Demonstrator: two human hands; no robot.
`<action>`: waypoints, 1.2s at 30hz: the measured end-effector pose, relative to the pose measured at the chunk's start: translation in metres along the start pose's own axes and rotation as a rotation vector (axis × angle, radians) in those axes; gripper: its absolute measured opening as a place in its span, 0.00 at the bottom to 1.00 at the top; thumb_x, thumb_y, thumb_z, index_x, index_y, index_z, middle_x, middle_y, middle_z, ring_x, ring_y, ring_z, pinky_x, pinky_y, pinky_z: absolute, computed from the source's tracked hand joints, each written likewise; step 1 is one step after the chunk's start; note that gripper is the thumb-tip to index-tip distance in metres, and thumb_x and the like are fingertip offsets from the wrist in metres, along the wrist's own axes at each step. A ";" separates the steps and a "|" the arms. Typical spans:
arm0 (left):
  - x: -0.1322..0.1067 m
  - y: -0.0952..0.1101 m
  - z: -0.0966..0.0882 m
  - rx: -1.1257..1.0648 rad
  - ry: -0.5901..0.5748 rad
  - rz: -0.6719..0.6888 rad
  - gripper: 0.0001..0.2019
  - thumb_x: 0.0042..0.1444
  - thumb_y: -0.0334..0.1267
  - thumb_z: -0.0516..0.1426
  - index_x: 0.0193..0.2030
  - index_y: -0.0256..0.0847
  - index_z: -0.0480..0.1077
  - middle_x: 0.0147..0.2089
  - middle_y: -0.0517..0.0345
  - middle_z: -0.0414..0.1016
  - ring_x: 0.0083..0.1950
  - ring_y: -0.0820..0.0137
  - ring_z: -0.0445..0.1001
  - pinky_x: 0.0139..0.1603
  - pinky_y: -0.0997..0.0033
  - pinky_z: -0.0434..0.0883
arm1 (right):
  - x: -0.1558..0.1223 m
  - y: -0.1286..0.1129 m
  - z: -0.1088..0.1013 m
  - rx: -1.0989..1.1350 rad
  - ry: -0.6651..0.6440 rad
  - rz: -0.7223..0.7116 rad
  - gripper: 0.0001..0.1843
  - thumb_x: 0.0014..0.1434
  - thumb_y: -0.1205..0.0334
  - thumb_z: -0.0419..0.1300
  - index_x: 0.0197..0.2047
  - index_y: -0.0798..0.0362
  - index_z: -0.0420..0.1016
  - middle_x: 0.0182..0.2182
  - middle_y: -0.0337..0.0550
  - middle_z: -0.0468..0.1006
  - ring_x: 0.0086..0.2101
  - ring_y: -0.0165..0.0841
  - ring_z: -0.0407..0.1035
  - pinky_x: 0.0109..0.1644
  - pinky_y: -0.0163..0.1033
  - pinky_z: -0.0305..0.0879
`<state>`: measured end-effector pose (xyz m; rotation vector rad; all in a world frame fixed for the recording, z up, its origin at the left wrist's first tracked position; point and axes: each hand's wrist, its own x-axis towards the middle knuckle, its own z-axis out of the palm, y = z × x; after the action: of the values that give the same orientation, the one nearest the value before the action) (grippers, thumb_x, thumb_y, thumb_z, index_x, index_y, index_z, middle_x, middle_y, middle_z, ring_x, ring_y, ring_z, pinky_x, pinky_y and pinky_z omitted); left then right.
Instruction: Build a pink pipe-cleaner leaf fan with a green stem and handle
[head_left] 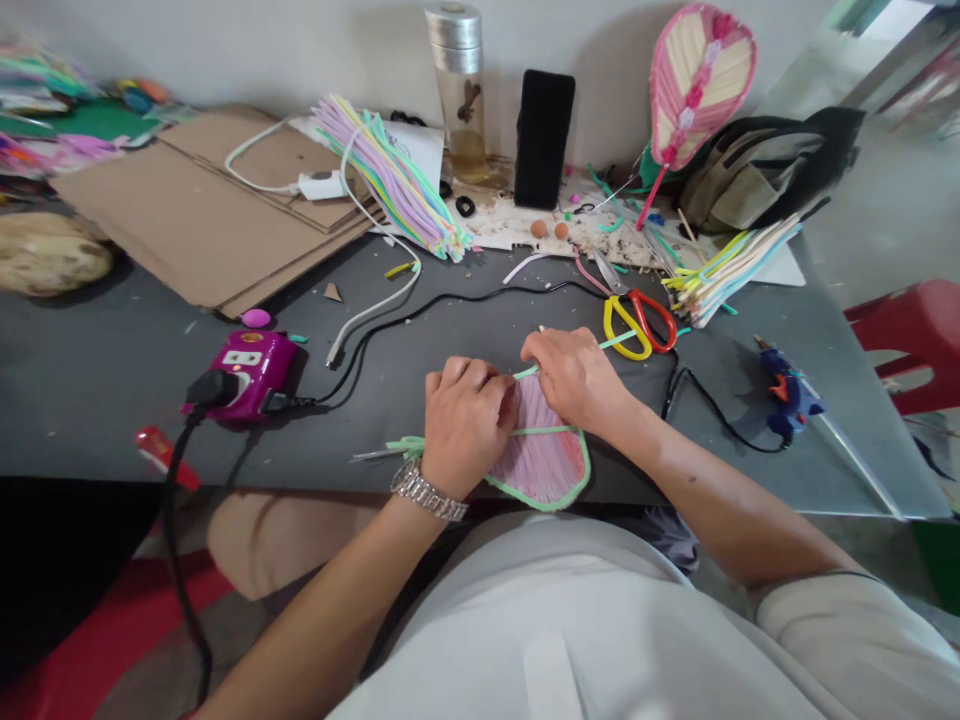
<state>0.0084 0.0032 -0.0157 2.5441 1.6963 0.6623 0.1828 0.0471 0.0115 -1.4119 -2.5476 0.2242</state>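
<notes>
A small fan shape made of pipe cleaners (531, 470), lilac and pink with a mint-green border, lies at the table's front edge. My left hand (469, 420), with a metal watch at the wrist, is closed over its left side. A green twisted handle end (406, 446) sticks out past that hand. With fingers pinched at the fan's far edge, my right hand (574, 375) grips a mint-green pipe cleaner (619, 340), whose free end runs right across the scissors. The fingertips of both hands are partly hidden.
Yellow-and-red scissors (640, 322) lie beyond my right hand. A blue glue gun (787, 395) rests at right. A purple power socket (251, 375) sits at left with black cables. Behind are pipe cleaner bundles (397, 180), cardboard (225, 220), a bottle (459, 100), a phone (544, 140) and a finished fan (701, 85).
</notes>
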 end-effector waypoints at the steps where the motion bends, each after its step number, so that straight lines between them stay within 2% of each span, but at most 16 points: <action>1: 0.000 0.000 0.000 0.002 0.001 0.004 0.08 0.63 0.38 0.57 0.42 0.43 0.79 0.41 0.50 0.78 0.47 0.55 0.68 0.39 0.56 0.59 | -0.001 0.000 0.000 -0.004 -0.006 0.000 0.17 0.58 0.76 0.47 0.44 0.57 0.73 0.36 0.48 0.78 0.36 0.38 0.67 0.39 0.42 0.47; 10: 0.000 0.001 0.000 0.031 -0.014 0.020 0.09 0.63 0.38 0.57 0.45 0.43 0.77 0.42 0.50 0.78 0.47 0.55 0.68 0.40 0.55 0.58 | -0.003 0.002 -0.001 0.017 -0.039 0.009 0.17 0.57 0.77 0.48 0.43 0.57 0.73 0.38 0.49 0.79 0.37 0.38 0.68 0.39 0.42 0.49; 20: 0.001 0.001 0.002 0.041 -0.028 0.036 0.09 0.64 0.38 0.55 0.44 0.43 0.77 0.42 0.49 0.77 0.47 0.55 0.68 0.40 0.54 0.57 | -0.003 0.002 0.002 0.019 -0.037 0.012 0.18 0.58 0.78 0.47 0.45 0.57 0.73 0.38 0.48 0.79 0.37 0.37 0.68 0.39 0.42 0.50; 26: 0.001 0.003 0.001 0.041 -0.033 0.007 0.08 0.61 0.36 0.56 0.45 0.42 0.75 0.41 0.50 0.77 0.47 0.55 0.68 0.40 0.56 0.57 | -0.007 0.007 -0.007 -0.004 -0.016 0.020 0.17 0.59 0.76 0.49 0.47 0.57 0.74 0.39 0.49 0.78 0.36 0.37 0.67 0.38 0.41 0.48; 32: 0.003 0.003 0.000 0.056 -0.042 0.006 0.08 0.60 0.35 0.56 0.44 0.42 0.74 0.42 0.50 0.77 0.47 0.55 0.68 0.40 0.56 0.57 | -0.014 0.013 -0.011 -0.110 -0.037 0.035 0.15 0.62 0.74 0.49 0.39 0.55 0.77 0.34 0.47 0.75 0.34 0.35 0.65 0.37 0.41 0.44; 36: 0.003 0.003 0.001 0.060 -0.044 0.018 0.08 0.61 0.35 0.56 0.44 0.44 0.75 0.42 0.50 0.78 0.46 0.55 0.68 0.40 0.56 0.56 | -0.016 0.014 -0.008 -0.138 -0.048 0.019 0.16 0.62 0.73 0.49 0.39 0.53 0.79 0.34 0.46 0.75 0.33 0.35 0.65 0.36 0.41 0.42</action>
<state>0.0124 0.0044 -0.0145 2.5960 1.7077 0.5596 0.2046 0.0414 0.0135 -1.4973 -2.6345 0.0874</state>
